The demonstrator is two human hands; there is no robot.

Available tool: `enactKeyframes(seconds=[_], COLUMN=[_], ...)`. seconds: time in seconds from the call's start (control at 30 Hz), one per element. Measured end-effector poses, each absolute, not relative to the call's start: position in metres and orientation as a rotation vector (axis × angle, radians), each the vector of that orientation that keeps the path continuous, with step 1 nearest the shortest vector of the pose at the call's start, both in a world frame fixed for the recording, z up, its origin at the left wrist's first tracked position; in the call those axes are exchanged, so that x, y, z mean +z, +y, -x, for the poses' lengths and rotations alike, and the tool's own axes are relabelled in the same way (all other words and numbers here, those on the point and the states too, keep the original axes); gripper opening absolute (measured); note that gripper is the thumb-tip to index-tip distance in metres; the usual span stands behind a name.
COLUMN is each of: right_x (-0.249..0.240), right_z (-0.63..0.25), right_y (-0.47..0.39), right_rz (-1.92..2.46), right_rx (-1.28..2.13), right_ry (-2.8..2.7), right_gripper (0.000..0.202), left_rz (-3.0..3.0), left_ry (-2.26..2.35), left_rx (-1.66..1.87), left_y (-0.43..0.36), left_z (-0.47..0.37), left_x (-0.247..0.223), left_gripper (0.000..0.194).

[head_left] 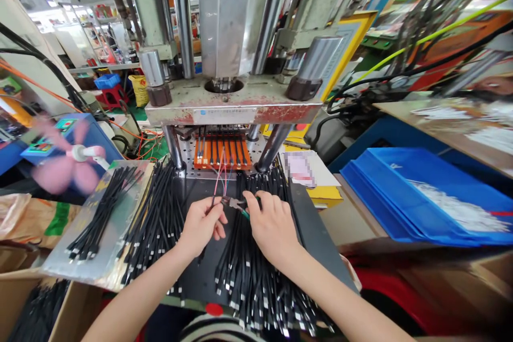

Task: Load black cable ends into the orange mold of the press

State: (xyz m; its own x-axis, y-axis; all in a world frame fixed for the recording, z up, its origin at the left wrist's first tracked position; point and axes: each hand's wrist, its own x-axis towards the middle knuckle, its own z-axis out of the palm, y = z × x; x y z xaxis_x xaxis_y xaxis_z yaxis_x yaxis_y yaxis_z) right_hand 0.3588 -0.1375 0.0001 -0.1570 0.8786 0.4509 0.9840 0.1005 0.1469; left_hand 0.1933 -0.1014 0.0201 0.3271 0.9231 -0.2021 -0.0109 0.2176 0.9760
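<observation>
Just in front of the press, my left hand (205, 223) pinches a black cable (214, 202) whose thin red, white and blue wires (223, 179) fan out above it. My right hand (272, 222) is wrapped round a pair of cutting pliers (235, 203) with green handles. The pliers' jaws point left and lie close to the cable by my left fingertips; whether they touch it I cannot tell. Beneath my right hand spreads a big pile of black cables (256, 283) with metal ends. A second pile of black cables (154, 219) lies left of my left hand.
Ahead stands a press (232, 112) with steel columns and an orange fixture (222, 150) holding several black strips. A pink fan (76, 155) spins at left. Blue trays (380, 203) with white pieces sit at right. More cables (104, 214) lie on a sheet at left.
</observation>
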Motion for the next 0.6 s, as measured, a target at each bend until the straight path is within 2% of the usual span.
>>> enactKeyframes(seconds=[0.17,0.27,0.33,0.43,0.5,0.53,0.6], right_x=[0.001,0.004,0.005,0.006,0.007,0.007,0.007], right_z=[-0.355,-0.353,-0.353,-0.357,-0.362,-0.366,-0.372], right_y=[-0.14,-0.142,-0.145,-0.148,-0.149,-0.15,-0.152], right_rz=[1.896,1.953,1.92,1.589,1.358,1.296,1.285], right_rx=[-0.661,-0.515,-0.184,0.637,1.057,1.151,1.113], right_ry=[-2.141,-2.172,-2.193,-2.094,-1.842,-1.728,-1.657], right_gripper=[0.028,0.025,0.021,0.015,0.025,0.029,0.028], left_rz=[-1.193,-1.394,-1.523,-1.676,-1.661,-1.601,-1.415], left_ry=[1.012,1.05,1.073,1.064,1.021,1.002,0.974], left_rx=[0.834,0.82,0.807,0.808,0.813,0.811,0.807], left_y=[-0.102,-0.1,-0.099,-0.099,-0.101,-0.102,-0.104], left_z=[-0.192,-0.187,-0.182,-0.172,-0.166,-0.163,-0.161], left_x=[0.019,0.015,0.014,0.013,0.011,0.01,0.009], left_gripper=[0.03,0.034,0.035,0.035,0.034,0.034,0.034])
